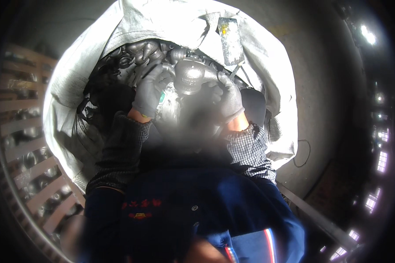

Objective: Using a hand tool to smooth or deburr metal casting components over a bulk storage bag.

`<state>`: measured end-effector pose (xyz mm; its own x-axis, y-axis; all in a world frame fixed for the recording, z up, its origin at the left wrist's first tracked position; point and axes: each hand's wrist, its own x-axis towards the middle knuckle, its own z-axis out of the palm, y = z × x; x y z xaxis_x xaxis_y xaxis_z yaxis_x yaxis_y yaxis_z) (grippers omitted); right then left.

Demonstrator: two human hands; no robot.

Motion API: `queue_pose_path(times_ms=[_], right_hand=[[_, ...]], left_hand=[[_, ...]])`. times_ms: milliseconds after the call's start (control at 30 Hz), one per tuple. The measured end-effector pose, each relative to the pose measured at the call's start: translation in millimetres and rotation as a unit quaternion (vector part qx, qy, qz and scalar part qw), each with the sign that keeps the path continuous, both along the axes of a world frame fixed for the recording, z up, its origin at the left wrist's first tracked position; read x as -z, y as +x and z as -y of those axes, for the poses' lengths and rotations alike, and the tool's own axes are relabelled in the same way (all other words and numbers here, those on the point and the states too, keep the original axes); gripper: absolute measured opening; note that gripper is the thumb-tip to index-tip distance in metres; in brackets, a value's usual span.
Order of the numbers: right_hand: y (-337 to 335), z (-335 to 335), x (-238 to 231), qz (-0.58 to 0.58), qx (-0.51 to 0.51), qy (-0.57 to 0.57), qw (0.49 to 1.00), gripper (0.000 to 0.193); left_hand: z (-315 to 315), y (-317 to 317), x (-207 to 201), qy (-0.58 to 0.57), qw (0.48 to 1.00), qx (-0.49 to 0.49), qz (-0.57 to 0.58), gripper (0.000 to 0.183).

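Note:
A dark grey, rounded metal-looking part (pixel 189 75) with a stepped, ringed body sits between my two gloved hands. My left hand (pixel 151 91), in a grey glove, is closed to the left of the part. A thin dark strip (pixel 149 70) shows along its fingers. On the right, my right hand (pixel 231 98), also gloved, has its fingers curled, and a narrow grey strip (pixel 235 72) sticks out beyond them. A blurred dark patch hides the lower side of the part and some of the right fingers.
A large white woven sack (pixel 60 109) with a rolled-down rim surrounds my hands. Several similar dark parts (pixel 147 50) lie inside at the back. A worn, paint-stained rectangular plate (pixel 231 41) rests on the far right rim. An orange-brown slatted crate (pixel 22 151) with shiny parts stands left.

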<state>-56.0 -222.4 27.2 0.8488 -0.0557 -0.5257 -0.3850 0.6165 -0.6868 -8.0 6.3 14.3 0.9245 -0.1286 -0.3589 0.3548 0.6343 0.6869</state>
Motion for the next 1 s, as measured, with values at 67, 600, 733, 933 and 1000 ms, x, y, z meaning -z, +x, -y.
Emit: queue_pose_path(times_ms=[67,600,733,933,1000], right_hand=[[0,0,10,0.005,-0.002,0.06,0.998,0.027],[-18,-46,-7,0.006,-0.11,0.011,0.994,0.022],[-16,-39,10,0.026,-0.15,-0.198,0.968,0.029],[-17,-39,-15,0.206,-0.115,-0.452,0.86,0.042],[-21,-42,-29,0.289,-0.127,-0.539,0.781,0.039]], left_hand=[[-8,-3,14,-0.08,0.995,-0.036,-0.046,0.024],[17,-30,-27,-0.196,0.977,0.081,0.001,0.03],[17,-31,-43,-0.203,0.978,0.053,-0.003,0.031],[4,-30,-18,-0.167,0.985,0.046,0.025,0.029],[4,-31,-18,-0.179,0.983,0.045,0.012,0.027]])
